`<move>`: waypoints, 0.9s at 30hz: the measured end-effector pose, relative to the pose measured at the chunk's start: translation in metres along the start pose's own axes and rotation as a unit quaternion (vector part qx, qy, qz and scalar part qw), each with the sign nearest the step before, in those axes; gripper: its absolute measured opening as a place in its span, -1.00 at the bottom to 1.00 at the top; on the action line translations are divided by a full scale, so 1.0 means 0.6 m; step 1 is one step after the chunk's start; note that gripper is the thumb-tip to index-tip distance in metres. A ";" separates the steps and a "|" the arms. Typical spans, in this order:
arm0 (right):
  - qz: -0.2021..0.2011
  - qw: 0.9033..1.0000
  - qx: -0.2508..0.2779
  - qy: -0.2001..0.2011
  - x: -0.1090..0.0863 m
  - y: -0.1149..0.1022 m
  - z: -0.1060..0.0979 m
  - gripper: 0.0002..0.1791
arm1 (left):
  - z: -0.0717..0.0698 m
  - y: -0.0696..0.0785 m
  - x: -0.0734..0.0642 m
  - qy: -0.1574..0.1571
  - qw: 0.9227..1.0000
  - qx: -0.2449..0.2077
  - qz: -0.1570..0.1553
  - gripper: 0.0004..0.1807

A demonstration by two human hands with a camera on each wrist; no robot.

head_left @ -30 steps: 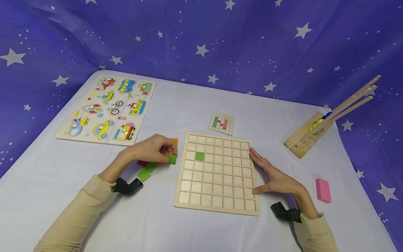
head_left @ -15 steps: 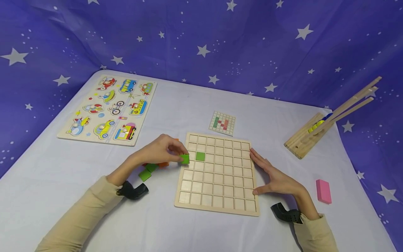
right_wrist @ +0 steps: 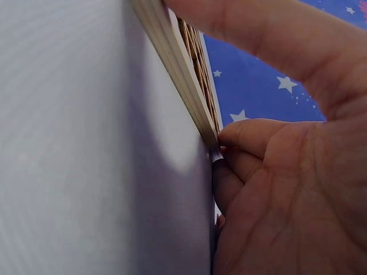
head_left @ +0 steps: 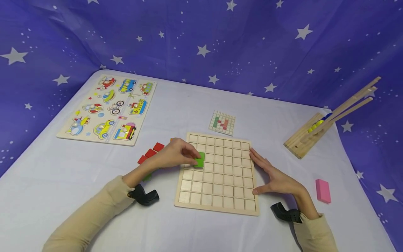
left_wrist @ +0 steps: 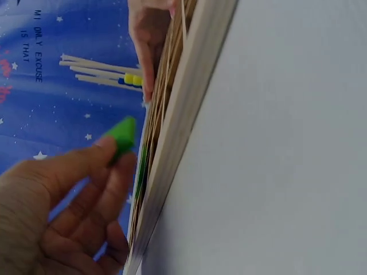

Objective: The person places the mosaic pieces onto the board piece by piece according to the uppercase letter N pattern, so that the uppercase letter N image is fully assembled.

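Only left wrist shows green tile [left_wrist: 124, 135] aloft, left hand [head_left: 175, 154] pinching; right hand [head_left: 275, 179] splayed.

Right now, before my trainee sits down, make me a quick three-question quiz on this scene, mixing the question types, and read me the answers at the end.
1. Which hand is pinching a green tile over the grid board?
2. True or false: the right hand is holding a red tile.
3. Fill in the colour: the block lying on the table to the right of the right hand is ____.

Key:
1. The left hand.
2. False; its fingers rest against the edge of the grid board.
3. Pink.
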State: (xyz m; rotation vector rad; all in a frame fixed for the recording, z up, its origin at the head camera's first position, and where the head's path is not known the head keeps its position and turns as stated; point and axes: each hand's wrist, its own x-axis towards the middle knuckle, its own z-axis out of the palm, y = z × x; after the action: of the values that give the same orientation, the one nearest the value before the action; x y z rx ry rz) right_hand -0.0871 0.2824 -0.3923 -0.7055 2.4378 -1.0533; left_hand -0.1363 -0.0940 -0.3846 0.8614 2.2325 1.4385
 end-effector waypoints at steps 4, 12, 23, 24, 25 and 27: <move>-0.003 1.000 0.004 0.000 0.001 0.000 0.001 0.30 | 0.006 -0.002 0.000 0.003 1.000 0.016 0.011 -0.85; 0.008 1.000 0.012 0.002 0.000 0.002 0.001 0.32 | 0.009 -0.005 0.000 -0.002 0.996 0.067 0.065 -0.85; 0.010 1.000 0.019 0.002 0.001 0.002 0.003 0.31 | 0.009 -0.007 0.000 -0.015 0.993 0.089 0.079 -0.84; 0.010 1.000 0.019 0.002 0.001 0.002 0.002 0.31 | 0.010 -0.007 0.000 -0.014 0.992 0.092 0.081 -0.84; 0.012 1.000 0.019 0.003 0.001 0.001 0.002 0.32 | 0.010 -0.007 0.001 -0.015 0.992 0.094 0.082 -0.84; 0.014 1.000 0.018 0.003 0.000 0.000 0.001 0.33 | 0.010 -0.007 0.001 -0.015 0.992 0.098 0.082 -0.84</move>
State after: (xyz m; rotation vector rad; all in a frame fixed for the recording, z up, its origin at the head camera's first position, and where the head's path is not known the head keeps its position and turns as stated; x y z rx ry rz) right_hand -0.0869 0.2820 -0.3930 -0.6549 2.4200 -1.0881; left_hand -0.1347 -0.0906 -0.3907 1.1469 2.3567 1.2780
